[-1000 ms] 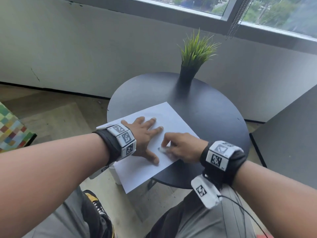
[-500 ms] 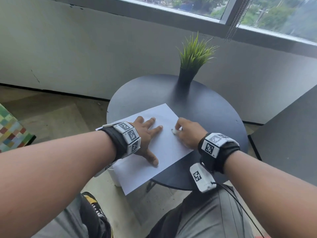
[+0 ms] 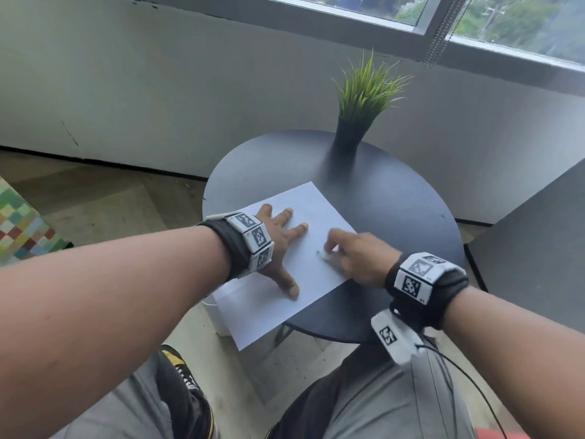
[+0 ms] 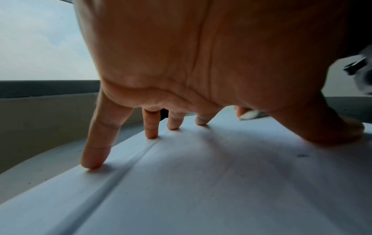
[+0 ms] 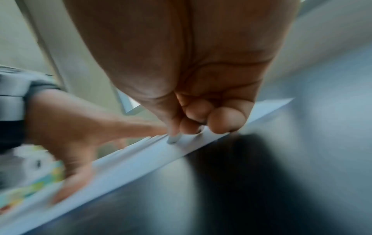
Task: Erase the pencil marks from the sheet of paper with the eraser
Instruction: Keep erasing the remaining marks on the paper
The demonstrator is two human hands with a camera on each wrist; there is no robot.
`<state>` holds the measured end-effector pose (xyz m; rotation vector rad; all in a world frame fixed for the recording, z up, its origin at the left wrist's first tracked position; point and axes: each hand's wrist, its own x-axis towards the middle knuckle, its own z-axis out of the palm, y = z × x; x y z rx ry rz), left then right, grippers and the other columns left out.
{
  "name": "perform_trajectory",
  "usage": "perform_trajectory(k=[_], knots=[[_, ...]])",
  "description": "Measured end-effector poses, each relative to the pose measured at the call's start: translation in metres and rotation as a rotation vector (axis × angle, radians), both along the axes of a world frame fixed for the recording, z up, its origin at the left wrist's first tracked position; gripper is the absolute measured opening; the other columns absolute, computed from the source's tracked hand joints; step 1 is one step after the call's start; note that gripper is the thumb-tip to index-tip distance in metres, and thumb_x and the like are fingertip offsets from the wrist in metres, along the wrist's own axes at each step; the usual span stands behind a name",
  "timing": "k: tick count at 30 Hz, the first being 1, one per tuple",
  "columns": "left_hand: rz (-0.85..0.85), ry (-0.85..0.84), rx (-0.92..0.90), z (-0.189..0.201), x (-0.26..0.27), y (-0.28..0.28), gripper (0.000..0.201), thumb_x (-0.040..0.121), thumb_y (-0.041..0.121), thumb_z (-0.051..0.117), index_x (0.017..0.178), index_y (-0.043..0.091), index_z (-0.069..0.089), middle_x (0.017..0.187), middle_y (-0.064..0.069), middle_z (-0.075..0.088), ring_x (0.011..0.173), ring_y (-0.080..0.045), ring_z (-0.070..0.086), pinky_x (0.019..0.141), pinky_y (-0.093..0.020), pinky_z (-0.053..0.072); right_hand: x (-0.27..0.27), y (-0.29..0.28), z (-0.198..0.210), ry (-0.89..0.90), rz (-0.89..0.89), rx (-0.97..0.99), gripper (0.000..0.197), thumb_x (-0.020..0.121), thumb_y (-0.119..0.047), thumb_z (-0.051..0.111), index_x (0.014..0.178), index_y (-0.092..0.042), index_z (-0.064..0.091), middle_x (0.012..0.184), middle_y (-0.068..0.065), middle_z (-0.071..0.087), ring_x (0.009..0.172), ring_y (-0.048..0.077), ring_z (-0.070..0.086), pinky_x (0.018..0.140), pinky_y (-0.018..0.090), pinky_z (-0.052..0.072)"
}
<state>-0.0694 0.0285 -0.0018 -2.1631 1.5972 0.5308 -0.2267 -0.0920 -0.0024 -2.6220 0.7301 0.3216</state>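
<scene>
A white sheet of paper [image 3: 304,274] lies on the round black table [image 3: 395,210], its near corner hanging over the table edge. My left hand [image 3: 278,242] presses flat on the sheet with its fingers spread; the fingertips [image 4: 92,163] touch the paper [image 4: 201,182]. My right hand [image 3: 351,258] pinches a small white eraser [image 3: 324,255] and holds it down on the sheet near its right edge. In the right wrist view the eraser [image 5: 173,139] shows blurred under curled fingers, on the paper [image 5: 141,157]. It also shows small in the left wrist view as a white eraser [image 4: 248,114]. Pencil marks are too faint to make out.
A green grass plant in a dark vase [image 3: 348,137] stands at the far side of the table. A grey wall and window run behind. A dark surface [image 3: 538,236] sits to the right, a colourful checked item [image 3: 19,223] to the left. My knees are under the near edge.
My right hand with the eraser slid away over the sheet and has come back towards me, rubbing. The left hand has stayed pressed on the paper.
</scene>
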Motion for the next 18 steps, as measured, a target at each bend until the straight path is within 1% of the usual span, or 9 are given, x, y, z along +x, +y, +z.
perform_trajectory(k=[2, 4, 6, 8, 10, 11, 15, 16, 18], knots=[[0.001, 0.0, -0.007, -0.001, 0.0, -0.001, 0.135, 0.054, 0.093, 0.062, 0.156, 0.043, -0.011, 0.167, -0.001, -0.009, 0.145, -0.041, 0.009, 0.11, -0.06, 0.03, -0.008, -0.004, -0.001, -0.043, -0.094, -0.027, 0.019, 0.096, -0.044, 0.045, 0.103, -0.027, 0.05, 0.096, 0.004, 0.063, 0.087, 0.028, 0.057, 0.079, 0.036, 0.049], [-0.001, -0.006, -0.004, -0.002, 0.0, -0.001, 0.135, 0.053, 0.095, 0.061, 0.155, 0.046, -0.011, 0.167, -0.002, -0.009, 0.145, -0.042, 0.009, 0.111, -0.06, 0.029, -0.016, 0.018, -0.007, 0.012, 0.037, -0.006, 0.016, 0.098, -0.041, 0.043, 0.102, -0.027, 0.047, 0.095, 0.006, 0.062, 0.084, 0.028, 0.055, 0.079, 0.04, 0.049], [-0.005, -0.014, -0.001, -0.003, 0.0, -0.001, 0.135, 0.052, 0.096, 0.06, 0.155, 0.047, -0.012, 0.167, -0.004, -0.009, 0.145, -0.044, 0.009, 0.114, -0.059, 0.028, -0.025, 0.04, -0.007, 0.044, 0.166, 0.066, 0.016, 0.099, -0.041, 0.044, 0.102, -0.026, 0.048, 0.094, 0.005, 0.063, 0.083, 0.025, 0.054, 0.077, 0.037, 0.048], [-0.007, -0.023, 0.0, -0.001, 0.0, -0.002, 0.133, 0.052, 0.095, 0.06, 0.154, 0.048, -0.011, 0.167, -0.005, -0.008, 0.143, -0.044, 0.012, 0.112, -0.06, 0.029, -0.026, 0.019, -0.004, 0.023, 0.06, 0.029, 0.019, 0.097, -0.046, 0.045, 0.101, -0.028, 0.051, 0.097, 0.0, 0.063, 0.086, 0.021, 0.054, 0.079, 0.033, 0.045], [-0.006, -0.027, 0.001, 0.001, -0.002, -0.003, 0.131, 0.053, 0.095, 0.06, 0.154, 0.05, -0.01, 0.166, -0.005, -0.005, 0.143, -0.044, 0.013, 0.108, -0.062, 0.031, -0.028, -0.005, -0.004, -0.032, -0.122, -0.016, 0.02, 0.095, -0.05, 0.045, 0.098, -0.031, 0.05, 0.099, 0.001, 0.064, 0.087, 0.024, 0.057, 0.083, 0.036, 0.048], [-0.004, -0.029, 0.005, 0.001, -0.003, -0.003, 0.131, 0.053, 0.095, 0.06, 0.154, 0.05, -0.01, 0.166, -0.005, -0.004, 0.143, -0.043, 0.014, 0.107, -0.062, 0.032, -0.03, -0.006, -0.006, -0.046, -0.137, -0.016, 0.019, 0.095, -0.05, 0.045, 0.098, -0.031, 0.05, 0.099, 0.001, 0.064, 0.088, 0.025, 0.058, 0.084, 0.038, 0.049], [0.007, -0.044, 0.014, 0.003, -0.004, -0.005, 0.133, 0.051, 0.096, 0.06, 0.154, 0.049, -0.01, 0.166, -0.008, -0.004, 0.144, -0.044, 0.012, 0.109, -0.062, 0.032, -0.024, 0.041, -0.011, 0.004, 0.145, 0.063, 0.013, 0.098, -0.041, 0.047, 0.105, -0.03, 0.053, 0.097, 0.0, 0.064, 0.089, 0.023, 0.055, 0.081, 0.035, 0.047], [0.012, -0.045, 0.016, 0.004, -0.004, -0.005, 0.133, 0.05, 0.096, 0.06, 0.154, 0.049, -0.01, 0.166, -0.009, -0.004, 0.144, -0.044, 0.012, 0.11, -0.062, 0.031, -0.021, 0.038, -0.01, -0.009, 0.127, 0.064, 0.015, 0.097, -0.041, 0.049, 0.105, -0.03, 0.054, 0.098, -0.001, 0.063, 0.09, 0.022, 0.055, 0.08, 0.034, 0.046], [0.025, -0.037, 0.01, 0.004, -0.006, -0.005, 0.133, 0.05, 0.097, 0.059, 0.154, 0.048, -0.008, 0.165, -0.01, -0.001, 0.143, -0.043, 0.014, 0.109, -0.062, 0.032, -0.013, 0.011, -0.011, -0.048, -0.041, 0.037, 0.023, 0.093, -0.05, 0.053, 0.103, -0.029, 0.057, 0.099, -0.004, 0.061, 0.091, 0.02, 0.055, 0.078, 0.029, 0.042]])
